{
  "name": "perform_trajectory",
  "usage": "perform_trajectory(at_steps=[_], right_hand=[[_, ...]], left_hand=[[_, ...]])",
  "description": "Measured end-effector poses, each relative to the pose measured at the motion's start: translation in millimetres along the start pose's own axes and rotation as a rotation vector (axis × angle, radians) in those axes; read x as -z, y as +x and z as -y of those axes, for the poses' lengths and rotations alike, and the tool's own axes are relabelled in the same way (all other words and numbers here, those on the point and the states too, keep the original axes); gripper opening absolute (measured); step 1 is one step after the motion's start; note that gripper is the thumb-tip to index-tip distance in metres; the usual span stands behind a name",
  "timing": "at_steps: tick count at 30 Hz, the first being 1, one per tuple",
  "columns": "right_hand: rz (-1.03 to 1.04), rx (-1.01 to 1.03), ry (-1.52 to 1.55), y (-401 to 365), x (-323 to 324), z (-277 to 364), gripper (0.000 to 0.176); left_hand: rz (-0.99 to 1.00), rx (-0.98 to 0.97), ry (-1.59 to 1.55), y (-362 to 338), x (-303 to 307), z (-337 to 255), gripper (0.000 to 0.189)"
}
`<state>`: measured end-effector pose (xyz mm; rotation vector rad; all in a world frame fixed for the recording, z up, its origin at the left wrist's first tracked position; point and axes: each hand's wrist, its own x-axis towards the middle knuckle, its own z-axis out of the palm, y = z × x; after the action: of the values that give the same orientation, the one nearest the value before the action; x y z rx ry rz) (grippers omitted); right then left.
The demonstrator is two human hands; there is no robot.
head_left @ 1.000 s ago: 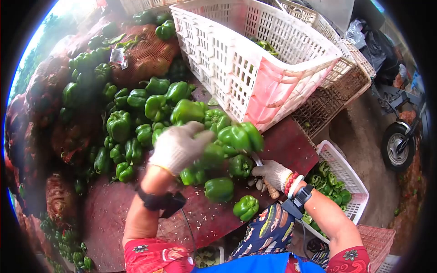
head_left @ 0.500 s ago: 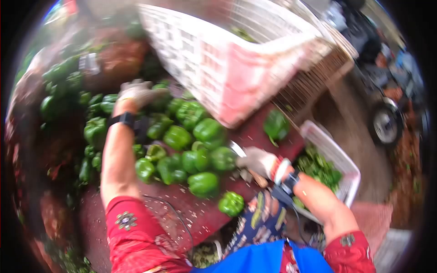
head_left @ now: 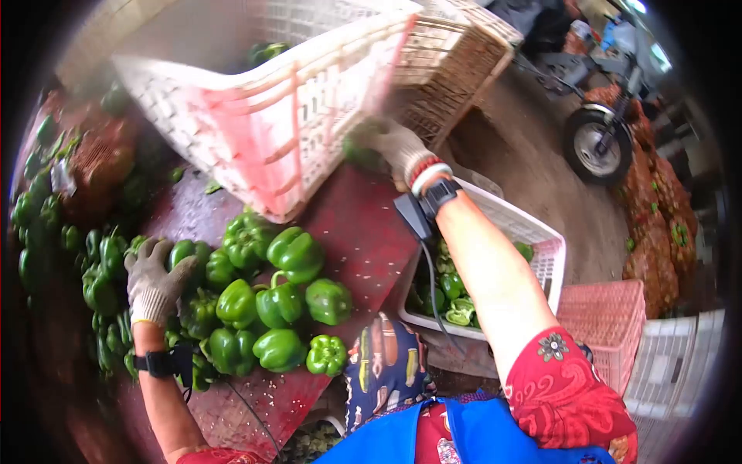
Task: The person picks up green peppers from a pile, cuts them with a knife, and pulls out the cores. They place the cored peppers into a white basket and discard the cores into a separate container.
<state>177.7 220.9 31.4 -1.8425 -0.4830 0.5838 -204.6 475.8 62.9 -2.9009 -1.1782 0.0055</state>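
Note:
My left hand (head_left: 157, 282), in a knitted work glove, lies over the left side of a pile of green bell peppers (head_left: 280, 304), its fingers spread. On the other side, my gloved right hand (head_left: 398, 152) is reached out beside the large white crate (head_left: 290, 147), its fingers round a green bell pepper (head_left: 360, 155) that is blurred by motion. The peppers rest on a dark red tabletop (head_left: 352, 236) scattered with pale seeds.
A white basket (head_left: 550, 263) of green pepper pieces stands below my right forearm. Behind is a tan crate (head_left: 444, 66). A pink crate (head_left: 607, 313) and a parked vehicle's wheel (head_left: 597, 145) are to the right. More peppers (head_left: 104, 286) and filled net sacks (head_left: 100, 166) lie left.
My view has turned, so the scene sits further left. My right hand has gone up from the front of the pile to the crate's side and holds a pepper. My left hand has come nearer.

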Motion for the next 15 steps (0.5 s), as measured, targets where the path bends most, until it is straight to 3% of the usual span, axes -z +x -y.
perform_trajectory(at_steps=[2, 4, 6, 8, 10, 12, 14, 15], right_hand=[[0.167, -0.082, 0.265, -4.5, -11.8, 4.1, 0.053], [0.329, -0.148, 0.071, -9.4, 2.3, -1.0, 0.055], [0.260, -0.103, 0.101, -21.6, -7.0, -20.5, 0.061], [0.206, -0.099, 0.139, -31.5, -4.7, -31.7, 0.067], [0.306, -0.045, 0.070, -45.6, -7.8, -39.3, 0.067], [0.413, 0.012, -0.034, -71.7, -15.5, -37.4, 0.066], [0.482, 0.041, -0.004, -92.6, -25.9, -44.9, 0.066], [0.442, -0.012, 0.039, -100.1, -32.5, -42.7, 0.066]], left_hand=[[-0.111, -0.034, 0.021, -5.7, -24.2, 20.8, 0.064], [-0.074, -0.020, -0.017, -8.5, -14.0, 10.4, 0.066], [0.022, 0.088, -0.064, -15.7, 5.1, -6.8, 0.070], [-0.042, 0.065, 0.003, -29.6, 7.2, -5.7, 0.063], [-0.060, 0.078, 0.030, -51.2, 10.5, 8.1, 0.064], [-0.008, 0.157, -0.053, -74.3, 28.5, 15.8, 0.061], [0.189, 0.460, -0.362, -78.4, 70.9, 31.9, 0.057], [0.020, 0.503, -0.379, -74.2, 72.3, 60.8, 0.057]])
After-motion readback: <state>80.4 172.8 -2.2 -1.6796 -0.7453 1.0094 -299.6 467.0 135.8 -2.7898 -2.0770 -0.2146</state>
